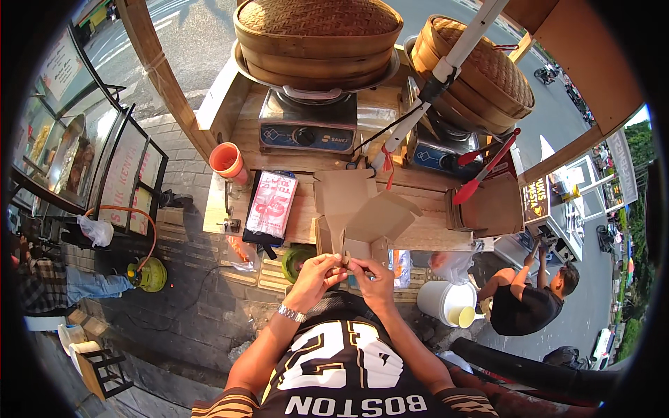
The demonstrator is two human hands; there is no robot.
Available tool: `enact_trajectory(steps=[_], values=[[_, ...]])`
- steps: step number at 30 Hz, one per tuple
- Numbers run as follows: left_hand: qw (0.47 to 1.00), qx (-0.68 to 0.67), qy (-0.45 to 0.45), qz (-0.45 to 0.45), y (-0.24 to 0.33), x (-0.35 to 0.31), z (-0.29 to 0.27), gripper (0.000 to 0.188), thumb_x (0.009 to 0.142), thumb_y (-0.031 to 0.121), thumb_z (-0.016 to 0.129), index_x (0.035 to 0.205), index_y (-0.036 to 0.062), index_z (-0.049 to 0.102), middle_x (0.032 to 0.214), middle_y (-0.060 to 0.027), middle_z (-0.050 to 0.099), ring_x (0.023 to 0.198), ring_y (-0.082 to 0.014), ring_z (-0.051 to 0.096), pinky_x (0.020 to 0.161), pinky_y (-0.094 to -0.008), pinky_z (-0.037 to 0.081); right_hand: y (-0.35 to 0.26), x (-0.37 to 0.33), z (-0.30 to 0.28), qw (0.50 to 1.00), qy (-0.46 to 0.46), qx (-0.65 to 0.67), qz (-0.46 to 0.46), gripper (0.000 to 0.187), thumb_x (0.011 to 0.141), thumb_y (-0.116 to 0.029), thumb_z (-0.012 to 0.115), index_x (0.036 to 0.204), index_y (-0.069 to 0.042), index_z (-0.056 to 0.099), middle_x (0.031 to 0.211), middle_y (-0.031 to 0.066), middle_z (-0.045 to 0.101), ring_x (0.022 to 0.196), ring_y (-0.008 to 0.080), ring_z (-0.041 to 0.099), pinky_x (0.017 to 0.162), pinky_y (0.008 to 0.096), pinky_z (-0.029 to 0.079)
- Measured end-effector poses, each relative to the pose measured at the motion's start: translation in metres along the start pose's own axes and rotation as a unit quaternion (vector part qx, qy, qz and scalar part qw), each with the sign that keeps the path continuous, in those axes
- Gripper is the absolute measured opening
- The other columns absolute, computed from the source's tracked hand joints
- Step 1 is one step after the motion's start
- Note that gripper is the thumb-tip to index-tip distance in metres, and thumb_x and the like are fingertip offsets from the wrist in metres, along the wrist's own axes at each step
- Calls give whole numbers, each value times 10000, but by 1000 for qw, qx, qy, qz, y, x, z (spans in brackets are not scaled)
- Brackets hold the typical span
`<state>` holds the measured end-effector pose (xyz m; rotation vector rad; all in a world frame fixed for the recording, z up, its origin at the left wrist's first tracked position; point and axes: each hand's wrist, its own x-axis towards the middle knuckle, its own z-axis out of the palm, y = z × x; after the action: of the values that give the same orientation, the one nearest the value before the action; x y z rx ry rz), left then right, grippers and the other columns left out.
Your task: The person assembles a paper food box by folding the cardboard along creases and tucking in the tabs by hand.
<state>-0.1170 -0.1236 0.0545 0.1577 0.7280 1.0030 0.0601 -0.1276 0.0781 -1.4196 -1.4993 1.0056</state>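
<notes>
A partly folded brown cardboard food box (383, 214) lies at the front edge of the wooden counter, its flaps spread upward and outward. At its near side my left hand (317, 280) and my right hand (374, 282) meet, fingertips pinched together on a small part of the cardboard. The fingers hide exactly which tab or corner they grip. Left of the box is a white and red printed packet (272, 209) on a dark item. An orange plastic cup (228, 161) stands behind that packet.
Bamboo steamers (317, 42) (474, 76) sit on gas stoves (306, 125) (446, 150) at the back. Red-tipped tongs (486, 171) lean in a cardboard box (493, 209) at right. A white post (425, 101) rises behind the counter. A person (529, 299) crouches at right beside a white bucket (440, 299).
</notes>
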Motion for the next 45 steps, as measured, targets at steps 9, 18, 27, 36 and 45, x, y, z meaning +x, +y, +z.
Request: enact_trajectory(steps=[9, 18, 27, 36, 45], values=[[998, -3, 1, 55, -12, 2, -1, 126, 1055, 154, 646, 1065, 36, 687, 996, -23, 711, 912, -95, 699, 824, -239, 612, -27, 9, 2, 939, -17, -212, -271, 135, 881, -58, 764, 1003, -4, 742, 932, 116, 712, 886, 315, 665, 774, 427, 556], [969, 158, 11, 190, -7, 0, 12, 171, 1040, 155, 681, 1025, -12, 712, 1029, -36, 644, 895, -121, 689, 833, -265, 601, -13, 15, -4, 988, -27, 122, 89, 114, 981, -61, 710, 1056, 22, 730, 952, 66, 751, 884, 110, 698, 793, 271, 552], [871, 380, -11, 309, -1, -7, 18, 163, 985, 83, 720, 1112, -18, 738, 1076, -73, 602, 960, -130, 669, 815, -262, 595, -8, 17, -11, 983, -50, 104, 140, 120, 995, -42, 657, 1042, 52, 716, 931, 68, 754, 831, 109, 702, 771, 264, 571], [748, 531, -24, 399, 10, -13, 29, 238, 909, 46, 781, 1131, 6, 705, 1158, -100, 629, 1007, -207, 683, 850, -317, 587, -11, 19, -10, 981, -43, 123, 143, 139, 984, -70, 651, 1030, 52, 697, 925, 63, 735, 822, 112, 699, 761, 265, 552], [706, 530, 61, 465, 9, -17, 36, 276, 886, -26, 719, 1155, -21, 657, 1105, -168, 668, 936, -280, 730, 818, -337, 606, -3, 20, -4, 982, -70, 132, 116, 79, 983, -69, 640, 986, 8, 657, 835, 19, 667, 706, 85, 636, 652, 251, 509]])
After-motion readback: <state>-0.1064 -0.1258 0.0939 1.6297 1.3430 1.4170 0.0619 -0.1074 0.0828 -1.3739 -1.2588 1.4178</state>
